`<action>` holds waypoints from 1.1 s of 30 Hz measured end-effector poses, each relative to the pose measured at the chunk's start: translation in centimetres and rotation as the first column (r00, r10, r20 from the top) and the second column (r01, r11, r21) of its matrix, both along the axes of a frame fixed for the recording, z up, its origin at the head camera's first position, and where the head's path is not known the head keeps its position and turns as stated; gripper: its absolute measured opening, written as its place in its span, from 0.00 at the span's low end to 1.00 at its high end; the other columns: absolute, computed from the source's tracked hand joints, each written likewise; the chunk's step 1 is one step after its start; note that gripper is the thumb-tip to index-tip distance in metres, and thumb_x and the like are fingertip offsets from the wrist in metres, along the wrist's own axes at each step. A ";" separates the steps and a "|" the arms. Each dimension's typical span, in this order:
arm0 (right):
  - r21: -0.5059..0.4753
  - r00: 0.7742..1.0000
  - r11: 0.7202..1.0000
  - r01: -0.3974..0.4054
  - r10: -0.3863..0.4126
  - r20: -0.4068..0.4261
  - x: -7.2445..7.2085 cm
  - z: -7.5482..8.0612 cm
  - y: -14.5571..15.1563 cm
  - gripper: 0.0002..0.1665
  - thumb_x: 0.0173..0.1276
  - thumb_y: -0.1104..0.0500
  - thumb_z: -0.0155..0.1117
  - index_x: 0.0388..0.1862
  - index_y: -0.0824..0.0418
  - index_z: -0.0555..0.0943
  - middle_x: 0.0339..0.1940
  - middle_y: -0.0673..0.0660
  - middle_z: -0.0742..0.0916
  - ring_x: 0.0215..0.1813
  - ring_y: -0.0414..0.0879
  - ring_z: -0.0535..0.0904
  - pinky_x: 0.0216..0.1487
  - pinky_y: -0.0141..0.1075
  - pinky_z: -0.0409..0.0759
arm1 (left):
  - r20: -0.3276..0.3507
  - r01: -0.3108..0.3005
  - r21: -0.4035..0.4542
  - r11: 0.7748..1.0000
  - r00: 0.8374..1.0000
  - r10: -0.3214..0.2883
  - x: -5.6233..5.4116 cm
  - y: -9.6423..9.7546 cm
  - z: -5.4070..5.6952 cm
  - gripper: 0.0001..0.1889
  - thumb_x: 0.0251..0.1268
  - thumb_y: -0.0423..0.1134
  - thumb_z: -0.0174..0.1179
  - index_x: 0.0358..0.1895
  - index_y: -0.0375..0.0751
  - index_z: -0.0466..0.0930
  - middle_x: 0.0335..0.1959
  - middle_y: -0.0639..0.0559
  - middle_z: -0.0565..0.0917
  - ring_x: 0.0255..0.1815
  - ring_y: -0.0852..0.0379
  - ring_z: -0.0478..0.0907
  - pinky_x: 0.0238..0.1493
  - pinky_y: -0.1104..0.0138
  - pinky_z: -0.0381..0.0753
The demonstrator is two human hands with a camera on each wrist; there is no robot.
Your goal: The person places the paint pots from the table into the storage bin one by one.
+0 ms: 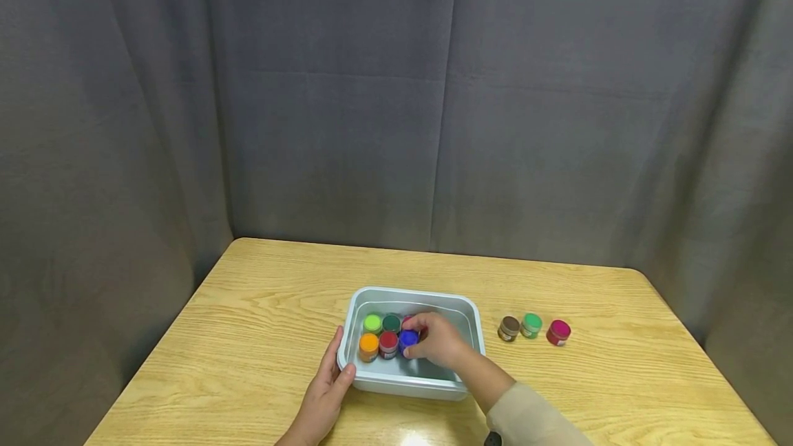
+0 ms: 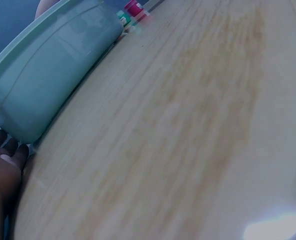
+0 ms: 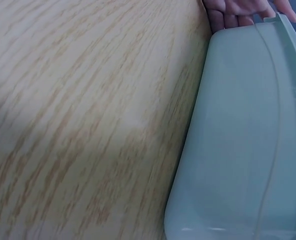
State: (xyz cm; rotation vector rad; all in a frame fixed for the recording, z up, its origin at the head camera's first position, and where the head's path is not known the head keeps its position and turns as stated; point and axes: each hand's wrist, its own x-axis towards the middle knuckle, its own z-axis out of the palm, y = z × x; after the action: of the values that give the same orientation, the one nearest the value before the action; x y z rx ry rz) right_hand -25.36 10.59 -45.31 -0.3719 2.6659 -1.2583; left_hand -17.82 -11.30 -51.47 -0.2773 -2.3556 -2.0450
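Note:
A pale blue-green plastic bin (image 1: pixel 409 385) stands on the table. Its left end is gripped by my left hand (image 1: pixel 323 391), the thumb at the near corner and the fingers along the outer side. Inside the bin, my right hand (image 1: pixel 441 341) pinches a small paint jar with a blue lid (image 1: pixel 408 339). Beside that jar are a dark red one (image 1: pixel 388 343) and an orange one (image 1: pixel 368 345). Behind them stand a lime jar (image 1: pixel 372 323), a dark green jar (image 1: pixel 391 323) and a magenta jar (image 1: pixel 407 321), the last partly hidden by my right fingers.
To the right of the bin, a brown jar (image 1: pixel 509 328), a green jar (image 1: pixel 531 325) and a crimson-pink jar (image 1: pixel 559 332) stand on the wooden table (image 1: pixel 260 336). Grey curtains (image 1: pixel 334 102) hang behind the table and at both sides.

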 end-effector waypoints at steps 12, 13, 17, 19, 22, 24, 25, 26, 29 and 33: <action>-0.032 1.000 0.999 0.001 0.000 0.018 0.0 0.0 0.1 0.22 0.50 0.69 0.77 0.46 0.66 0.83 0.42 0.59 0.86 0.38 0.45 0.76 0.40 0.32 0.79 | -0.018 -0.001 0.001 1.000 1.000 0.001 0.0 -0.1 -0.1 0.34 0.79 0.42 0.45 0.80 0.43 0.41 0.81 0.41 0.43 0.79 0.41 0.45 0.67 0.80 0.56; -0.042 1.000 0.999 0.002 -0.001 0.021 0.1 0.0 0.1 0.22 0.50 0.70 0.77 0.46 0.66 0.83 0.43 0.59 0.86 0.39 0.45 0.76 0.40 0.32 0.79 | -0.017 -0.001 0.003 1.000 1.000 0.001 0.0 -0.1 -0.1 0.34 0.79 0.42 0.45 0.80 0.43 0.41 0.81 0.42 0.43 0.79 0.41 0.44 0.66 0.81 0.55; -0.073 1.000 0.997 0.000 0.002 0.021 0.2 0.1 0.2 0.21 0.50 0.70 0.76 0.46 0.67 0.83 0.43 0.60 0.87 0.39 0.45 0.76 0.41 0.33 0.79 | -0.018 0.001 -0.001 1.000 1.000 -0.001 0.0 -0.1 0.0 0.34 0.79 0.42 0.45 0.80 0.43 0.41 0.81 0.41 0.43 0.80 0.40 0.44 0.70 0.72 0.57; -0.084 1.000 0.996 0.003 -0.001 0.022 0.3 0.1 0.3 0.21 0.50 0.71 0.75 0.46 0.67 0.83 0.44 0.60 0.87 0.39 0.45 0.76 0.40 0.32 0.79 | -0.018 0.003 -0.005 1.000 1.000 -0.003 0.0 0.0 0.1 0.34 0.79 0.43 0.45 0.80 0.42 0.41 0.81 0.41 0.43 0.80 0.39 0.44 0.72 0.63 0.57; -0.097 1.000 0.995 0.010 -0.007 0.027 0.3 0.2 0.5 0.21 0.51 0.70 0.75 0.47 0.66 0.83 0.44 0.60 0.87 0.39 0.45 0.77 0.39 0.31 0.78 | -0.014 0.004 -0.007 1.000 1.000 -0.004 0.0 0.0 0.1 0.34 0.79 0.43 0.45 0.80 0.42 0.40 0.81 0.41 0.43 0.80 0.38 0.44 0.72 0.55 0.54; -0.106 1.000 0.994 0.012 -0.009 0.023 0.3 0.4 0.6 0.22 0.51 0.70 0.74 0.47 0.67 0.83 0.44 0.61 0.87 0.39 0.45 0.77 0.38 0.31 0.77 | -0.015 0.003 -0.007 1.000 1.000 -0.003 0.0 0.0 0.0 0.34 0.79 0.43 0.44 0.80 0.42 0.40 0.81 0.41 0.43 0.79 0.38 0.45 0.72 0.54 0.54; -0.113 1.000 0.993 0.015 -0.012 0.023 0.4 0.5 0.7 0.22 0.52 0.70 0.74 0.48 0.67 0.83 0.44 0.61 0.87 0.39 0.45 0.77 0.37 0.31 0.77 | -0.014 0.001 -0.009 1.000 1.000 -0.001 0.0 0.0 0.0 0.34 0.79 0.43 0.44 0.80 0.42 0.40 0.81 0.41 0.43 0.79 0.38 0.45 0.72 0.54 0.55; -0.121 1.000 0.992 0.018 -0.015 0.020 0.4 0.6 0.8 0.22 0.52 0.69 0.74 0.48 0.68 0.83 0.43 0.62 0.87 0.39 0.45 0.77 0.37 0.31 0.77 | -0.014 -0.002 -0.011 1.000 1.000 0.002 0.0 0.0 0.0 0.34 0.79 0.43 0.44 0.80 0.42 0.40 0.81 0.41 0.43 0.79 0.38 0.45 0.72 0.54 0.55; -0.133 0.999 0.991 0.032 -0.030 0.015 0.5 1.0 1.2 0.23 0.52 0.68 0.74 0.49 0.69 0.82 0.40 0.63 0.87 0.37 0.44 0.78 0.35 0.31 0.78 | -0.015 -0.007 -0.018 1.000 1.000 0.007 -0.1 0.0 0.0 0.33 0.79 0.42 0.44 0.80 0.42 0.41 0.81 0.41 0.44 0.79 0.38 0.46 0.72 0.54 0.56; -0.137 0.999 0.989 0.047 -0.045 0.023 0.6 1.6 2.0 0.24 0.54 0.66 0.74 0.51 0.67 0.82 0.42 0.63 0.87 0.40 0.44 0.80 0.37 0.31 0.80 | -0.012 -0.008 -0.019 1.000 1.000 0.008 -0.1 0.0 0.0 0.33 0.79 0.42 0.45 0.80 0.42 0.41 0.81 0.40 0.44 0.79 0.38 0.46 0.73 0.54 0.56</action>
State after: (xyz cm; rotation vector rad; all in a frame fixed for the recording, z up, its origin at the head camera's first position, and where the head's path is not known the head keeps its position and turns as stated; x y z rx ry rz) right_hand -24.76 12.58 -43.67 -0.3159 2.5924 -1.4569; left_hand -17.87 -11.29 -51.44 -0.2791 -2.3673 -2.0127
